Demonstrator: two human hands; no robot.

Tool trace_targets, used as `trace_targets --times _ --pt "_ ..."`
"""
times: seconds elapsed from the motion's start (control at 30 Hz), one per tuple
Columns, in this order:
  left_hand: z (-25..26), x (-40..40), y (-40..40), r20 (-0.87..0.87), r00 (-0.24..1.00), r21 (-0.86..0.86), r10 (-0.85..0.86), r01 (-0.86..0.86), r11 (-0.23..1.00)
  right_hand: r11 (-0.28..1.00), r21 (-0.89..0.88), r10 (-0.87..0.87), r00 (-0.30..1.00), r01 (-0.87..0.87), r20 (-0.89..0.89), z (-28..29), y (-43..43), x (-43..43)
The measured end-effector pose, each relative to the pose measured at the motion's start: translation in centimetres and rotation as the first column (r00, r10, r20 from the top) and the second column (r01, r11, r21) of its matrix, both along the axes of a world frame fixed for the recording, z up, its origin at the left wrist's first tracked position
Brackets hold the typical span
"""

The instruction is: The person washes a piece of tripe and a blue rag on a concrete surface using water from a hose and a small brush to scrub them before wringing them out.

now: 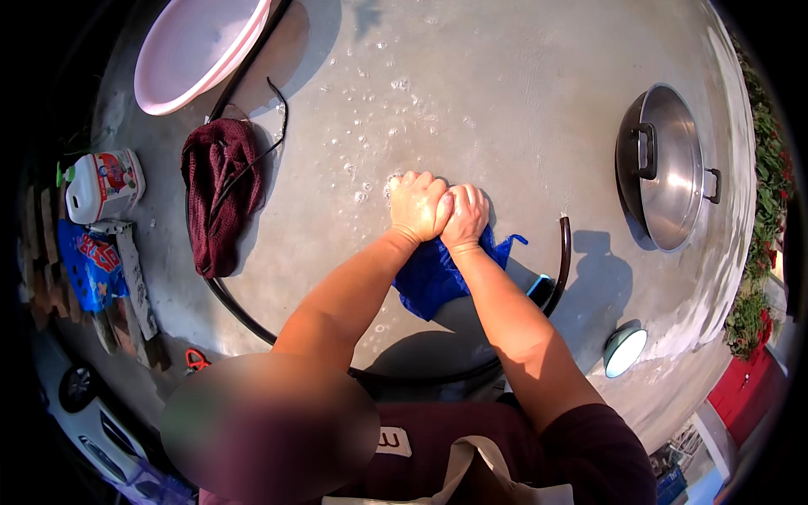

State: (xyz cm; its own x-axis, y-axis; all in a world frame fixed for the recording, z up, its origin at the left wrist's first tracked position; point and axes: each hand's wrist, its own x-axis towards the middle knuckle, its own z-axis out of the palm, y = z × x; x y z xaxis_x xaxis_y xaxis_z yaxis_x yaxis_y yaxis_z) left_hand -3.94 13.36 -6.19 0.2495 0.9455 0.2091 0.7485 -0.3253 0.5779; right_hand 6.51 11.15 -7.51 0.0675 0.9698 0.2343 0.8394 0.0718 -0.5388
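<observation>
A wet blue cloth (432, 281) hangs from beneath my two hands, over a grey concrete surface dotted with suds. My left hand (418, 205) and my right hand (466, 211) press together, fingers curled, with the cloth bunched in them; the part inside my grip is hidden. To the left lies a maroon knitted cloth (221, 189) with a dark cord across it. At the right, a black hose (564, 252) lets water out at its end, beside a blue-edged dark object (540, 290) that I cannot identify.
A pink basin (161, 82) stands at the upper left. A steel wok (675, 177) with black handles is at the right, a small bowl (625, 353) below it. At the left are a white jug (104, 186), a blue printed bag (95, 271) and red-handled scissors (197, 360).
</observation>
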Motion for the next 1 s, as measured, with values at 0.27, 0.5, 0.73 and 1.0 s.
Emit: trace_targets --times 0.27,0.5,0.73,1.0 --pt "2.1 -6.0 1.0 0.049 0.864 -0.251 -0.501 0.496 0.831 0.91 -0.343 0.235 0.971 -0.232 -0.035 4.3 -0.6 3.1" --pt "2.6 -10.6 0.0 0.035 0.993 -0.466 -0.109 0.113 0.878 0.834 -0.551 -0.077 0.979 -0.04 -0.187 7.0 -2.1 4.9" --pt "0.1 -18.3 5.7 0.213 0.815 -0.534 0.539 -0.365 0.763 0.861 -0.454 -0.482 0.651 0.228 -0.587 16.9 0.3 12.2" --pt "11.2 -10.2 7.8 0.864 0.422 -0.375 0.276 0.172 0.911 0.921 -0.147 -0.389 0.841 0.36 -0.376 21.8 2.9 17.1"
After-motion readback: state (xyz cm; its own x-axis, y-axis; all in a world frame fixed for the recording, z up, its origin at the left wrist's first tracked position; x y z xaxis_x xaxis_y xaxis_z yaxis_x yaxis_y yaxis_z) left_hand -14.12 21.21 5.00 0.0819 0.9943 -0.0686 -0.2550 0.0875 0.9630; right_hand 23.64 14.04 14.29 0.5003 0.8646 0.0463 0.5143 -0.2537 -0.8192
